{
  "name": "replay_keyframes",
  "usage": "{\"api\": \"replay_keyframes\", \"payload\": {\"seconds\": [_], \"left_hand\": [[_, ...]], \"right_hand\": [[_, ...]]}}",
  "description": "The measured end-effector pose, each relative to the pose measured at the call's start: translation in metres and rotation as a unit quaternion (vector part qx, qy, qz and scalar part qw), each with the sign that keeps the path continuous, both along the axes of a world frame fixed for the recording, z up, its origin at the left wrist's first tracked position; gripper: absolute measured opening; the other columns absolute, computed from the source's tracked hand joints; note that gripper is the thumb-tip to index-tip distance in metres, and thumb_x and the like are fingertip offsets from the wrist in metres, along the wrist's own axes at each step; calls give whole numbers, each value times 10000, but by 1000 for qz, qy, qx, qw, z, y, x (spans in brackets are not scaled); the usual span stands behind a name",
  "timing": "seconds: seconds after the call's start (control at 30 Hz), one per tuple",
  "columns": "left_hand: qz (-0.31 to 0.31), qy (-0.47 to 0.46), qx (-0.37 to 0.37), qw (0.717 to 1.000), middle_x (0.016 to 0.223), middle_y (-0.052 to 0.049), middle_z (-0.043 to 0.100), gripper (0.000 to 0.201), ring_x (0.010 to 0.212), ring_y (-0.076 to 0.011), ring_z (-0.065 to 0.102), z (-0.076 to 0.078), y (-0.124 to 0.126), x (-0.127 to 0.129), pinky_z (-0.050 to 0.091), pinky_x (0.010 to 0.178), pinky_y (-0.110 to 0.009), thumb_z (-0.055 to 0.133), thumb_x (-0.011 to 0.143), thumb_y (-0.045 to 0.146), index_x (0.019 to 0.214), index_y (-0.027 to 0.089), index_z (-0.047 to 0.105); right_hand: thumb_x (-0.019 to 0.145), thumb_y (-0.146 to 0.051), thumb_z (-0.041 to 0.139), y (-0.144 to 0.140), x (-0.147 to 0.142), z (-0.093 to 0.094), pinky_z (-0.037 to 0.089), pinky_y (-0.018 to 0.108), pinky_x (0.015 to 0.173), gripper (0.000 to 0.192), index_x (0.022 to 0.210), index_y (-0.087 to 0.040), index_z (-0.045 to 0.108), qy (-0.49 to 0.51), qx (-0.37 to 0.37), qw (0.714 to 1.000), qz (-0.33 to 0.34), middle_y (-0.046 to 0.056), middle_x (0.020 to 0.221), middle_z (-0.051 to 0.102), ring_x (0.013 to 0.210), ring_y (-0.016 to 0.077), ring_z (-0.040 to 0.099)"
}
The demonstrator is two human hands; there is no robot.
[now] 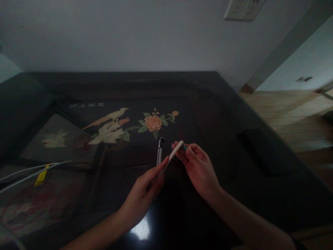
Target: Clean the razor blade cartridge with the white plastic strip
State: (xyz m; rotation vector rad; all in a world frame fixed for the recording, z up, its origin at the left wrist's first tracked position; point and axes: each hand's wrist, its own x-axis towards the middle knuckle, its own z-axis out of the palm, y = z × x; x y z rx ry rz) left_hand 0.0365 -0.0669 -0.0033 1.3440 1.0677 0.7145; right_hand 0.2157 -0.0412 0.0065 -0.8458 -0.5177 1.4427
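Observation:
My left hand (pixel 147 185) is closed around a slim white stick-like object (pixel 174 151) with a rounded end, which tilts up toward the right. Close to that end, my right hand (pixel 199 165) has its thumb and fingers pinched on a small green piece (pixel 185 147). What the green piece is I cannot make out, nor whether it touches the white object. Just beyond my left fingertips is a slender white-and-black object (pixel 159 152) with a dark, bent head; my left hand partly hides its lower end.
The glossy dark tabletop (pixel 208 114) bears a bird-and-flower picture. White cables (pixel 33 170) with a yellow tag (pixel 41 176) cross the left side. A flat black object (pixel 265 151) lies at the right. A wall with sockets (pixel 244 9) stands behind; wooden floor (pixel 281 114) shows beyond the right edge.

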Motion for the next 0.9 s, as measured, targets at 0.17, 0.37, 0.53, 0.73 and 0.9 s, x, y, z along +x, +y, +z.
{"api": "replay_keyframes", "payload": {"seconds": [0.17,0.37,0.53,0.73,0.9], "left_hand": [[-16,0,45,999,838,-43,629,461,664,-130,477,2,-1,1,430,609,-216,478,946,268,1401,248,547],[-16,27,67,997,894,-42,646,463,693,-129,493,-1,1,0,459,683,-234,455,958,245,1414,263,526],[5,52,76,996,859,-36,631,469,693,-135,490,-2,4,-1,460,707,-253,462,952,256,1416,233,525],[23,52,74,996,837,-19,613,478,687,-128,487,0,4,-1,457,697,-248,465,948,247,1423,229,512],[-13,25,83,996,900,-39,634,468,687,-125,492,2,0,0,456,656,-228,453,955,224,1418,249,521]], "right_hand": [[695,-318,843,1,-1,-3,508,399,993,181,706,-241,680,12,-5,1000,-1,-10,901,765,989,200,702],[708,-307,835,0,1,-4,502,356,999,174,721,-228,680,10,-10,1000,0,9,951,765,1018,186,690],[700,-325,838,0,2,-3,501,364,1010,184,723,-233,681,22,-14,1000,15,-1,921,754,935,176,699],[679,-332,853,1,3,-2,494,358,1016,206,718,-235,676,19,-8,1000,19,-7,938,748,931,168,692],[687,-309,847,1,2,-1,504,372,1003,184,684,-240,676,20,-4,1000,11,-8,947,756,970,186,696]]}}
